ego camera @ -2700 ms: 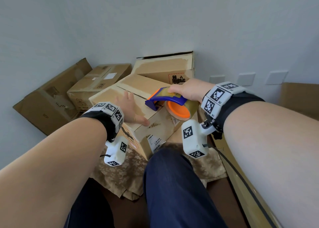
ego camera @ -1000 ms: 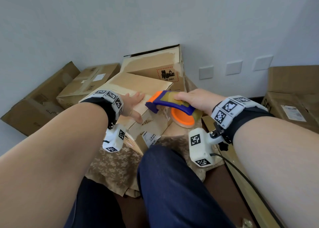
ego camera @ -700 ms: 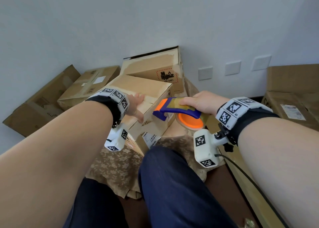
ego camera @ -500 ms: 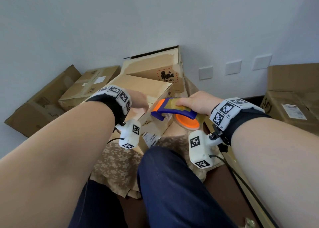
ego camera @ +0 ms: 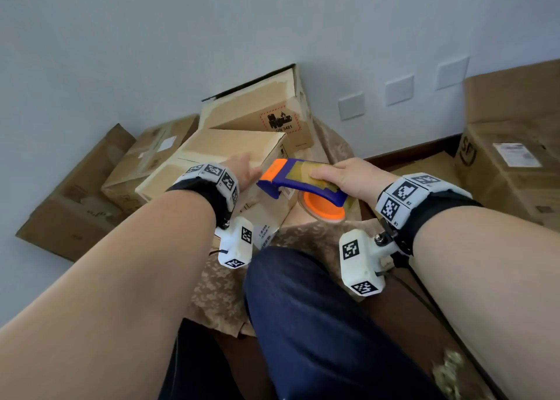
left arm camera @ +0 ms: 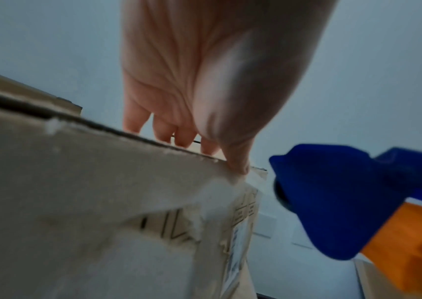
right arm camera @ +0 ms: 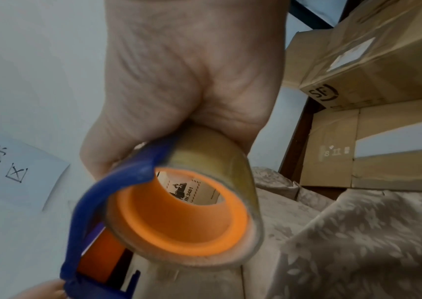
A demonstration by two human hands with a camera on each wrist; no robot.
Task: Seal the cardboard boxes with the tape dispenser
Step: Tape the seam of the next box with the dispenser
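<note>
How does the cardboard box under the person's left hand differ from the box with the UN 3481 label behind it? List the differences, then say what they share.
The near box lies under the left hand, which rests flat on its top; the labelled box is untouched. The near box shows a plain top; the labelled box bears a red-bordered hazard label. The near box sits closer to the person; the labelled box stands behind it against the wall. Both are brown cardboard.

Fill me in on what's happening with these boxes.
A person is taping up a cardboard box that sits on a patterned cloth. The left hand rests flat on the box's top near its edge. The right hand grips a blue-and-orange tape dispenser, held just beside that edge.
</note>
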